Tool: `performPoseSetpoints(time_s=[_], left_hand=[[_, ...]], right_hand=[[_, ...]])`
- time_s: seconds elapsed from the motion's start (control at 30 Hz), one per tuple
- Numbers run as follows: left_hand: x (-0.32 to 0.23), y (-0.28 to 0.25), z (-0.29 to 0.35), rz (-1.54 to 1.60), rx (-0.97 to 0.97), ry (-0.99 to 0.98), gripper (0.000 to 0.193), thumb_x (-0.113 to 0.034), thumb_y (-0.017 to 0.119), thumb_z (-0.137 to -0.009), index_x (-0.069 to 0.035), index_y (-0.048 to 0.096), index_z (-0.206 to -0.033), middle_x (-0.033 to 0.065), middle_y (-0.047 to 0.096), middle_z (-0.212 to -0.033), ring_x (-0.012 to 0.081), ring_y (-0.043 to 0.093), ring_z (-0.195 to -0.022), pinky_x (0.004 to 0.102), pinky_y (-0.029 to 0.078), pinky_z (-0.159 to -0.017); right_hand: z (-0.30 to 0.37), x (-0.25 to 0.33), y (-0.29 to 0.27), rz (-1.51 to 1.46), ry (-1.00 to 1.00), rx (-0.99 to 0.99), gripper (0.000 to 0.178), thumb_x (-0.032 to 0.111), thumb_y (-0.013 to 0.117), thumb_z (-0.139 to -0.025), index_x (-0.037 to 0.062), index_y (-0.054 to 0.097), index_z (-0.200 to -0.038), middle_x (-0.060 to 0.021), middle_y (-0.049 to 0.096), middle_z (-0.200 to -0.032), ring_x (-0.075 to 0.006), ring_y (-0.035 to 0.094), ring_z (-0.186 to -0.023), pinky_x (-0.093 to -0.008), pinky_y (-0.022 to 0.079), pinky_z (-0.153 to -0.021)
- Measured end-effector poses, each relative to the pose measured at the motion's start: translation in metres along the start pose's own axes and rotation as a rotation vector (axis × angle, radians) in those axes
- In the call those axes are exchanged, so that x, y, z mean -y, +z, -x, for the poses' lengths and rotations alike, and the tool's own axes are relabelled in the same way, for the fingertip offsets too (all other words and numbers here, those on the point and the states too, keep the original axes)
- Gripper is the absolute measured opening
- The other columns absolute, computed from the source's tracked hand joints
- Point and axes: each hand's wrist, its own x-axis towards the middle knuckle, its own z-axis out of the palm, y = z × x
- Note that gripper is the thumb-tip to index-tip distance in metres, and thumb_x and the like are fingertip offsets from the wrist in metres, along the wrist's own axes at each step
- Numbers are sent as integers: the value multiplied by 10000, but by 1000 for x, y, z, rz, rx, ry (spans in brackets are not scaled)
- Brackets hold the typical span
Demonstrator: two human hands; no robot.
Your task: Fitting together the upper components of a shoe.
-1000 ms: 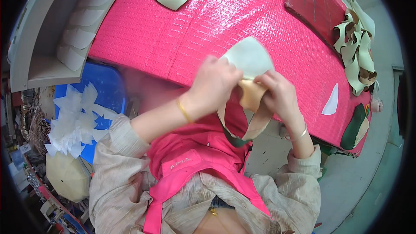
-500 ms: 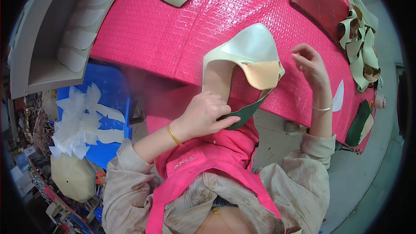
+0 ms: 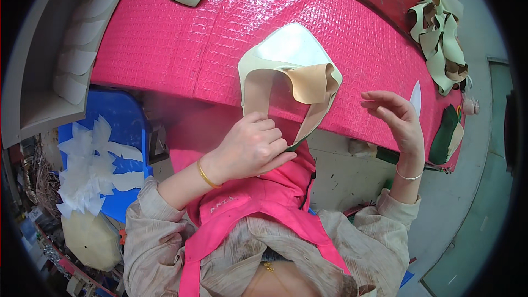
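Fingers curled, the left hand (image 3: 253,146) seems to pinch the upper (image 3: 291,49) by its near end, steadying it, I judge from afar, over the near edge of the table (image 3: 363,49); rightward, the right hand (image 3: 400,121) hovers empty, fingers bent, thumb apart.

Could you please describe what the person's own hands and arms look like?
Both hands are ungloved. The left hand has a yellow-gold bangle at its wrist, the right hand a thin silvery one. Wrinkled beige sleeves with brownish streaks leave both forearms partly uncovered.
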Motion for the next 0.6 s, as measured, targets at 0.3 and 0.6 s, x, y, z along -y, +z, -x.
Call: performPoseSetpoints(time_s=[0.3, 0.6], left_hand=[[-8, 6, 0, -10, -36, 0, 263, -233, 637, -702, -73, 488, -556, 32, 471, -561, 177, 493, -616, 306, 414, -690], [-5, 10, 19, 26, -277, -498, 312, -73, 554, -755, 29, 501, -1045, 204, 456, -1077, 350, 456, -1018, 391, 396, -844]], right_hand=[[-48, 40, 74, 1284, -813, 115, 636, 60, 677, -592, 108, 449, -1184, -162, 575, -941, -273, 558, -925, -364, 450, -786], [-144, 36, 89, 952, -380, 641, 326, 83, 581, -700, 52, 529, -1020, -157, 586, -718, -275, 592, -654, -348, 464, -606]])
